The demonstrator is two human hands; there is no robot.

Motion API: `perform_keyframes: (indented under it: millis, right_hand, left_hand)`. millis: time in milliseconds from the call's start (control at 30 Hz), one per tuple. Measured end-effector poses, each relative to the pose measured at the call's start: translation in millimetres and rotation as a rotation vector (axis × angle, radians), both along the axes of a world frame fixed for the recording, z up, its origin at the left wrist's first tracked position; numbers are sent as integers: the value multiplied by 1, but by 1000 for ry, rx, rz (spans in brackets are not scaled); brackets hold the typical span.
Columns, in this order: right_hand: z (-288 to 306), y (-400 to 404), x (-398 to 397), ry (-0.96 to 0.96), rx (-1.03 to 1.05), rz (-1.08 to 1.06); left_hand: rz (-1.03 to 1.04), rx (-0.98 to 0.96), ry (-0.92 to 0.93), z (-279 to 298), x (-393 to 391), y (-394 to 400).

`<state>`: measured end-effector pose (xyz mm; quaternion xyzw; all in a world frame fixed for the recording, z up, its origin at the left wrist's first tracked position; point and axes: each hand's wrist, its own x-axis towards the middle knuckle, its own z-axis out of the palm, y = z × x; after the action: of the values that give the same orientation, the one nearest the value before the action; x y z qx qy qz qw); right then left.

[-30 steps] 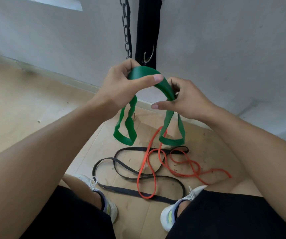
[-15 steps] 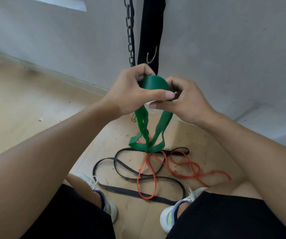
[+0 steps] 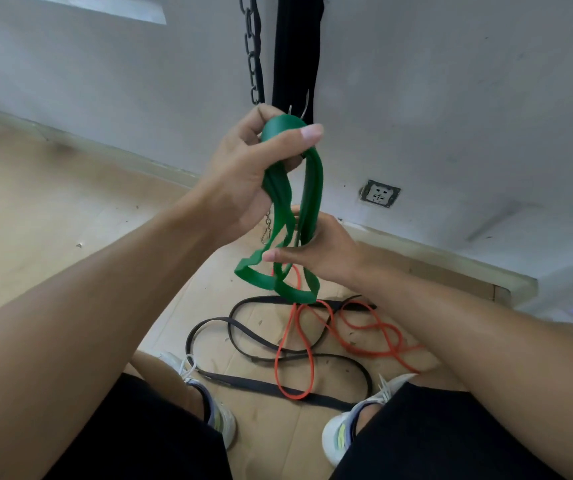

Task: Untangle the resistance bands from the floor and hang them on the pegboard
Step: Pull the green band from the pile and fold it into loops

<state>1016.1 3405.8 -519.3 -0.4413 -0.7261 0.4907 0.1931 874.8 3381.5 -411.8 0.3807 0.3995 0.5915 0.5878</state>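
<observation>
While two knees in black shorts (image 3: pixel 434 434) and a pair of white shoes (image 3: pixel 338 436) fill the near edge of the view, a black band (image 3: pixel 264 388) and an orange band (image 3: pixel 293 365) lie looped over each other on the floor (image 3: pixel 53 202) between the feet, the orange one crossing the black in several places. Above that tangle hangs a green band (image 3: pixel 280 202), folded into several strands whose lower loops dangle clear of the floor, just over the far end of the black band. The right hand (image 3: pixel 323 252) is the lower of the two, its fingers (image 3: pixel 278 256) curled round the strands near their middle, thumb pointing left. The left hand (image 3: pixel 243 174) is raised higher, gripping the top fold of the green band, with the thumb pressed across the front of it. Behind the hands a grey wall (image 3: pixel 451 81) rises from a pale skirting board. A dark chain (image 3: pixel 253 50) and a black strap (image 3: pixel 295 46) hang down that wall, with a metal hook just behind the left hand. Farther right, a wall socket (image 3: pixel 379 193) sits low on the wall.
</observation>
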Motion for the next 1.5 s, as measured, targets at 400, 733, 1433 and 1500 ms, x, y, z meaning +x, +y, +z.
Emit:
perform_keyframes:
  millis: [400, 733, 1433, 1500]
  right_hand:
    - [6, -14, 0, 40, -30, -140]
    - [62, 25, 33, 72, 27, -211]
    - [73, 5, 35, -60, 55, 28]
    - [68, 7, 36, -89, 47, 59]
  left_hand:
    - [87, -68, -75, 17, -18, 2]
    - [531, -300, 199, 5, -64, 21]
    - [-181, -4, 1192, -9, -10, -9]
    - [-121, 30, 1079, -6, -6, -11]
